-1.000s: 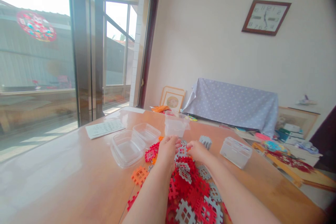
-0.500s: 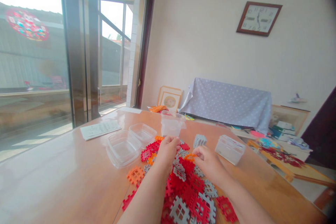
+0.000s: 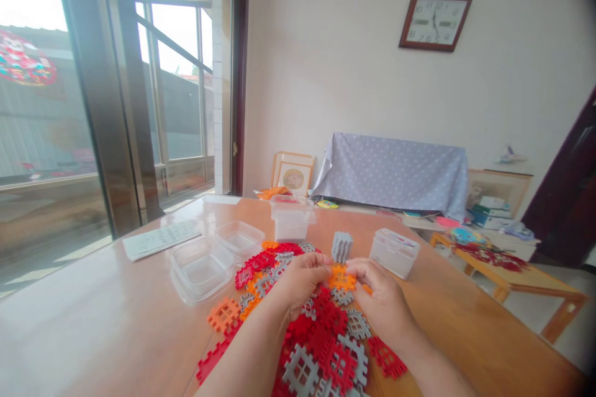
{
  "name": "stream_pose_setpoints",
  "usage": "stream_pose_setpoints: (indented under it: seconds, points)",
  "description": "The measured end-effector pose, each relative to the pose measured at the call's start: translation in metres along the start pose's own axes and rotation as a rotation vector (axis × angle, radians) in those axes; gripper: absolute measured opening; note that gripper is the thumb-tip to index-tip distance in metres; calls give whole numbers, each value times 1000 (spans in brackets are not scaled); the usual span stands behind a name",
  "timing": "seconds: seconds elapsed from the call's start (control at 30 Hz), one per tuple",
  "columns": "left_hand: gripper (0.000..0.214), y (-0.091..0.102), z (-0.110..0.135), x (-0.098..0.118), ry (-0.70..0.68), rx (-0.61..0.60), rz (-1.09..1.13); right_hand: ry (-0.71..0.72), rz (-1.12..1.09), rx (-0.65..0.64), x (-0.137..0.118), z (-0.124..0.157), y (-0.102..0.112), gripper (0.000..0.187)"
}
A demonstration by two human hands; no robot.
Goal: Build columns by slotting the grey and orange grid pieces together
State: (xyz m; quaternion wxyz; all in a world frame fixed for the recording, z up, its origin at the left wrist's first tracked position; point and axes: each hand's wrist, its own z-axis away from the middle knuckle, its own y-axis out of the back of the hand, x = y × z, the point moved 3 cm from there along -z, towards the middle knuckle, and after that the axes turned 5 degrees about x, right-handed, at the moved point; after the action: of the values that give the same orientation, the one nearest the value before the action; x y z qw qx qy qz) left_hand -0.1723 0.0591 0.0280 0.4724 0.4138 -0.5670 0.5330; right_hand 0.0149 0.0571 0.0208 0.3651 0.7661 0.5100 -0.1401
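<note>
A pile of red, grey and orange waffle-shaped plastic tiles (image 3: 326, 335) lies on the wooden table (image 3: 116, 335) in front of me. My left hand (image 3: 300, 282) and my right hand (image 3: 379, 301) meet above the pile, both pinching an orange tile (image 3: 341, 277) between fingertips. A small stack of grey tiles (image 3: 342, 247) stands upright just beyond my hands. One orange tile (image 3: 224, 314) lies apart at the left of the pile.
Two clear shallow containers (image 3: 202, 267) and a clear tub (image 3: 291, 218) sit left and behind the pile. A white lidded box (image 3: 395, 252) stands to the right. A paper sheet (image 3: 161, 239) lies near the window. A low table (image 3: 507, 270) stands off right.
My hands came together from the pile and lifted an orange tile between them. The camera view shifted right and slightly down.
</note>
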Motion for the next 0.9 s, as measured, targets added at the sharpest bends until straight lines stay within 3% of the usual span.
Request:
stream_pose_setpoints:
  seconds: [0.13,0.27,0.47,0.6,0.73,0.9]
  points:
    - [35,0,-3,-2,5,33,34,-25,70,8,2,-3,11,38]
    - [33,-4,-2,-1,2,22,28,-16,118,3,-4,-6,22,39]
    - [29,-10,2,1,-4,-34,-4,38,154,-186,-21,-5,17,58]
    - [31,-11,0,-2,2,-52,2,-1,141,-246,-23,-4,13,57]
    - [34,-10,-1,-2,-2,-3,-9,-43,158,-231,-9,-7,22,55]
    - [31,-1,-3,4,-73,98,-41,-217,140,-244,35,-9,45,52]
